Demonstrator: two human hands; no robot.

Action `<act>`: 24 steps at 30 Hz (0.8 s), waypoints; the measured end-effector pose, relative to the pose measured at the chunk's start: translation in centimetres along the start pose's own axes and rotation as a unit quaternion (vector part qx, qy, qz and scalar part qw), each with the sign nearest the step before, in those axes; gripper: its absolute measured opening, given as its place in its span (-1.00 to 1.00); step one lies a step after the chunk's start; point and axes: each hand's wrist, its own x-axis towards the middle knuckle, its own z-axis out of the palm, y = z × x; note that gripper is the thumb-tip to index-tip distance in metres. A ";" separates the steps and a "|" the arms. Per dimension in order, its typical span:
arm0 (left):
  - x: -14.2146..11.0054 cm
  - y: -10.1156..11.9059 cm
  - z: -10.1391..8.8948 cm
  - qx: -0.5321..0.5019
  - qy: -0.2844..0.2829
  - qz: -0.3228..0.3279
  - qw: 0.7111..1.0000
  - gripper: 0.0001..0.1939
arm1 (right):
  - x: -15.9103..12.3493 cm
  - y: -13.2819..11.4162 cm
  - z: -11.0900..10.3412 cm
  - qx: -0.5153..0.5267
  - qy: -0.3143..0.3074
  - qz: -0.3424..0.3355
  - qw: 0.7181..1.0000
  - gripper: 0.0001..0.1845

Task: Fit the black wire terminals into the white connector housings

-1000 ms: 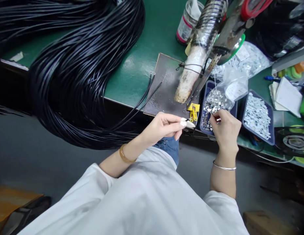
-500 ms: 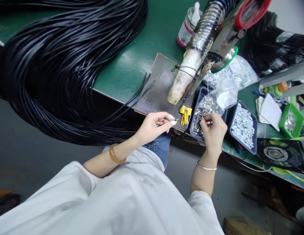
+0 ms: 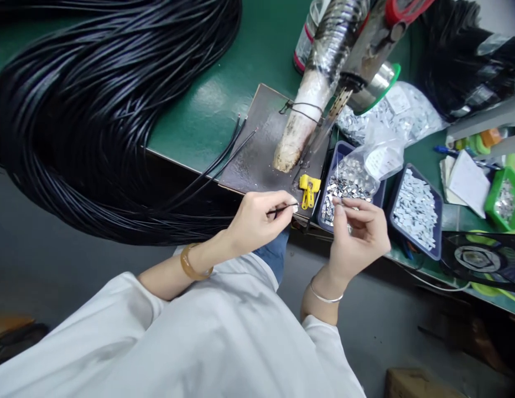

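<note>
My left hand (image 3: pixel 263 218) is closed in a pinch on a thin black cable (image 3: pixel 277 210), whose end pokes out past the fingertips. To its right, my right hand (image 3: pixel 359 229) is held over the front of a blue tray (image 3: pixel 342 148) of small shiny metal pieces. Thumb and index finger meet there, but whatever is between them is too small to make out. Just beyond my left fingertips, a yellow wire stripper (image 3: pixel 309 190) lies on a dark board (image 3: pixel 244 177).
A large bundle of black cables (image 3: pixel 116 110) covers the left of the green table (image 3: pixel 199 127). Several cable ends rest on the board, below a foil-wrapped duct (image 3: pixel 307 110). A second tray (image 3: pixel 437 221) holds pale pieces, near plastic bags (image 3: pixel 406 110) and a black fan (image 3: pixel 477 257).
My right hand has lifted from among the metal pieces and turned, its pinch moving slightly left towards the left hand. The left hand keeps hold of the cable. The view has shifted a little.
</note>
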 end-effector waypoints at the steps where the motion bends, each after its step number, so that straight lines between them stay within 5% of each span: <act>1: 0.0 -0.2 0.1 -0.054 0.016 -0.049 0.997 -0.87 | -0.6 -0.6 0.5 0.002 -0.013 -0.014 1.000 -0.92; 3: 0.1 -0.5 0.1 -0.159 0.011 -0.132 0.978 -0.83 | -1.4 -1.4 1.5 0.024 -0.051 -0.020 0.998 -0.97; 6: 0.3 -0.6 -0.3 -0.229 0.000 -0.168 0.959 -0.77 | -2.0 -1.7 2.9 0.087 -0.102 0.017 0.991 -0.97; 14: 0.0 -0.5 -0.1 -0.212 0.034 -0.127 0.968 -0.81 | -1.8 -1.5 3.9 0.160 -0.132 0.072 0.976 -0.96; 24: 0.2 -0.9 -1.1 -0.148 -0.033 -0.088 0.985 -0.88 | -1.3 -1.2 3.2 0.183 -0.171 0.070 0.966 -0.93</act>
